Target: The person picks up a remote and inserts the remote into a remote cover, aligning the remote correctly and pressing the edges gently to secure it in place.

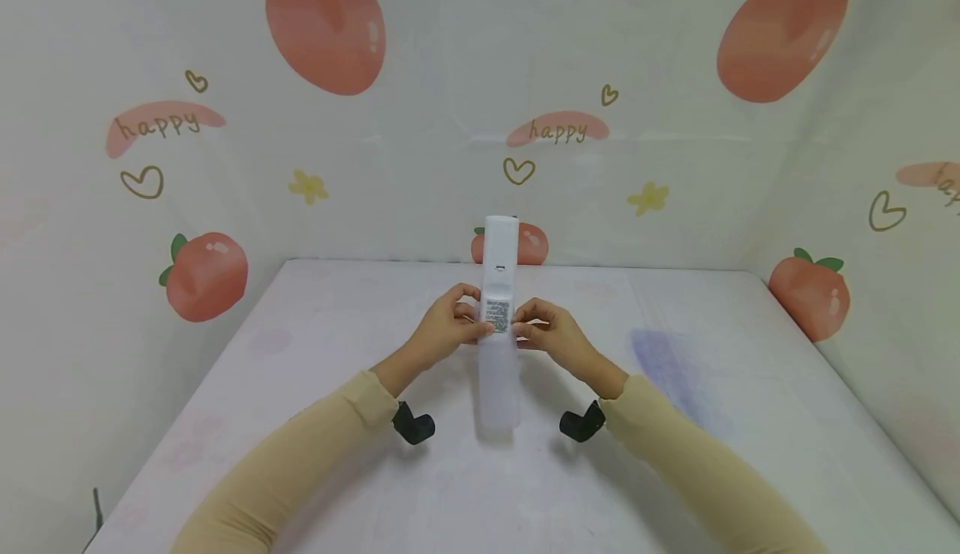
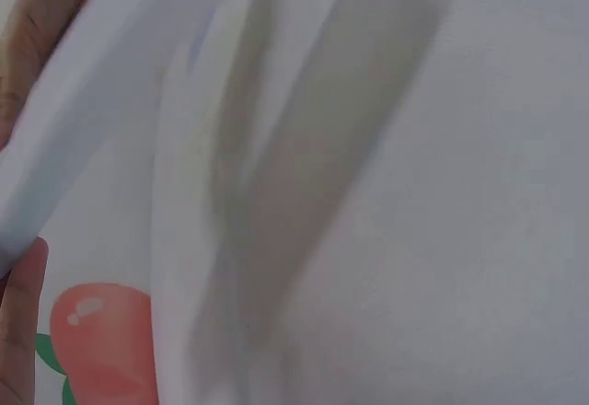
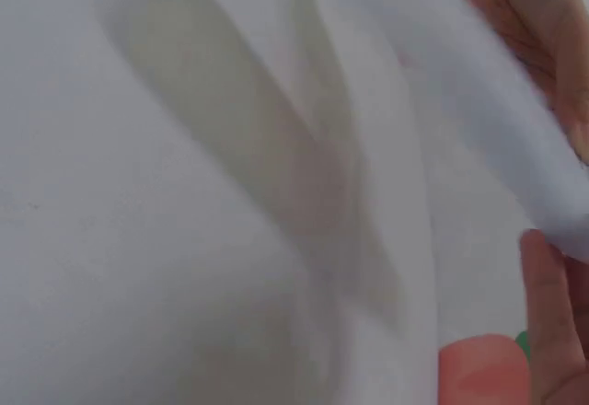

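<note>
A long, slim white object (image 1: 499,246) is held up lengthwise in the middle of the head view. Its upper part has a small slot, a printed label (image 1: 497,314) with a code sits midway, and its lower part looks paler and smooth. What exactly it is, I cannot tell. My left hand (image 1: 444,326) grips its left edge, the thumb lying on the label's lower corner. From the other side, my right hand (image 1: 558,339) pinches the right edge beside the label. Both wrist views show the object blurred, slanting past fingertips (image 2: 23,304) at the frame's edge.
A white-covered table (image 1: 337,487) lies beneath, with a purple smudge (image 1: 667,371) at right. Behind it hangs a white printed curtain (image 1: 435,121) with fruit and hearts. Black wrist devices (image 1: 415,425) stick out under both cuffs. The object's shadow (image 2: 340,120) falls on the surface.
</note>
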Motion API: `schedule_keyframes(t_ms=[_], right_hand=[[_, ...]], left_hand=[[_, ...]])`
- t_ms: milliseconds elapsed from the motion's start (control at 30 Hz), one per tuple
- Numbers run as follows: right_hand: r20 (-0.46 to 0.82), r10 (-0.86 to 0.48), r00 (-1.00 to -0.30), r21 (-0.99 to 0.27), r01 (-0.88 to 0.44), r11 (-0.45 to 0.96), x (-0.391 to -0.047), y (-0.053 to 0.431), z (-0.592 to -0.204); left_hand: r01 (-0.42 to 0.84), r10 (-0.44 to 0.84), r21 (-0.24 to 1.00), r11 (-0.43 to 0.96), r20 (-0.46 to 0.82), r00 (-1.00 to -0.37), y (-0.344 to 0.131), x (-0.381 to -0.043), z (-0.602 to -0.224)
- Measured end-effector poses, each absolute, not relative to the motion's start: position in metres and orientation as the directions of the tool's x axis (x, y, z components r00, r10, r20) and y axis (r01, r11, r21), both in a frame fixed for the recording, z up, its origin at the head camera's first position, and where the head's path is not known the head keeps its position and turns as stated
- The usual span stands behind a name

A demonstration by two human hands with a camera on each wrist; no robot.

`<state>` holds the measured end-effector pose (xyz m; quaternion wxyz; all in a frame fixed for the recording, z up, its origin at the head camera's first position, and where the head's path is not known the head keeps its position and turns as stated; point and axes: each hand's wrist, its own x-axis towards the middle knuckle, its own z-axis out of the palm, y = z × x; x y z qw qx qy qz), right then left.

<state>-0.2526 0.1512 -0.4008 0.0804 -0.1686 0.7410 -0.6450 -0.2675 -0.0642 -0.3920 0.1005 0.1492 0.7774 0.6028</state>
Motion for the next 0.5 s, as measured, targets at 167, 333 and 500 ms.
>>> schedule_keyframes(t_ms=[167,333,500], right_hand=[[0.009,-0.35,-0.937,-0.993,-0.049,0.107,-0.254,0.15,-0.395],[-0.047,-0.287,-0.957,-0.997,0.028,0.07,-0.257,0.146,-0.387],[-0.061,-0.253,-0.966,-0.998,0.064,-0.002,-0.26,0.145,-0.383]], left_hand=[[0.122,0.356,0.972,0.203,0.043,-0.934,-0.066,-0.266,-0.394],[0.13,0.382,0.975,0.178,0.053,-0.923,-0.063,-0.264,-0.393],[0.137,0.388,0.974,0.183,0.056,-0.92,-0.061,-0.263,-0.393]])
